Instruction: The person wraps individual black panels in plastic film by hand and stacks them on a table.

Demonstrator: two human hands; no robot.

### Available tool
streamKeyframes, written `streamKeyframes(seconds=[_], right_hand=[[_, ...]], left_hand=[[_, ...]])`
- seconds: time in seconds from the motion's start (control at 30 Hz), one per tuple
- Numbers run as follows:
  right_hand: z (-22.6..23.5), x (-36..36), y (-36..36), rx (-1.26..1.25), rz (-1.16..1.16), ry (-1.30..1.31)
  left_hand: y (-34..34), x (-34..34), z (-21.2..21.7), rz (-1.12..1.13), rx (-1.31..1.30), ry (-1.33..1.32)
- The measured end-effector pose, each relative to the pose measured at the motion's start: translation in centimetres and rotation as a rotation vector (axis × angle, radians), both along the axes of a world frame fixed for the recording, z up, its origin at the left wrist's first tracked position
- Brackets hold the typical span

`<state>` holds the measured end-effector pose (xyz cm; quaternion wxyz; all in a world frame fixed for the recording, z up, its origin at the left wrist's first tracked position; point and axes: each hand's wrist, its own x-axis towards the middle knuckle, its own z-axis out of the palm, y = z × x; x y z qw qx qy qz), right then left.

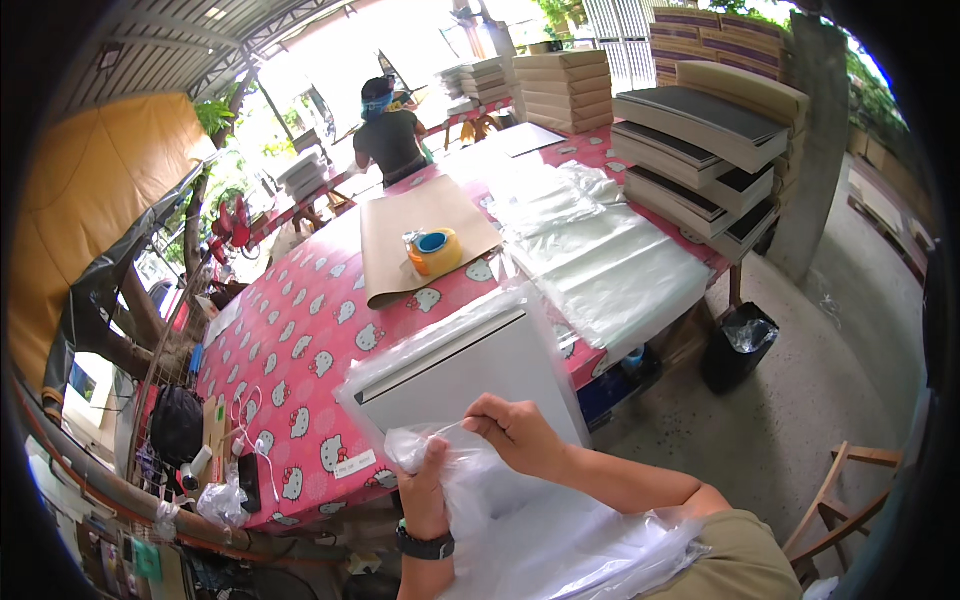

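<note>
My left hand [425, 485], a dark watch on its wrist, is closed on the bunched edge of a clear plastic bag [480, 490]. Thumb and fingers of my right hand [515, 435] pinch the same bag's edge just to the right. The rest of the bag spreads down over my lap, with white sheet-like material showing through it. Just beyond my hands, a flat white stack with a dark strip along its far end, perhaps a book [450, 375], lies in clear plastic at the table's near edge.
On the pink patterned table [300, 370] are brown paper [385, 240], an orange tape dispenser [435, 255], a pile of clear bags [620, 270] and stacked dark-covered books [700, 160]. A person [390, 140] stands beyond. A black bin [740, 350] and wooden chair [840, 500] are right.
</note>
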<state>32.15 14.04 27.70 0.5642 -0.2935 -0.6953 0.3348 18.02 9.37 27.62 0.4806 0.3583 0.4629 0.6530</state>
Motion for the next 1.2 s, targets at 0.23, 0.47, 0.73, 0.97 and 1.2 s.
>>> streamKeyframes(seconds=[0.23,0.47,0.73,0.97,1.2], right_hand=[[-1.3,-0.3,1.9,-0.056,-0.041,0.002],[-1.0,0.5,2.9,-0.153,0.392,0.092],[-0.8,1.0,2.6,-0.304,0.304,0.106],[-0.5,0.1,1.7,-0.215,0.362,0.070],[-0.6,0.6,1.8,-0.192,0.240,0.086]], left_hand=[[0.5,0.6,0.1,-0.323,0.127,-0.399],[2.0,-2.3,-1.9,-0.163,0.127,-0.140],[1.9,-0.4,-0.6,-0.172,0.228,-0.195],[1.4,-0.4,-0.7,-0.026,0.190,0.113],[0.5,-1.5,-1.1,0.014,0.105,0.093]])
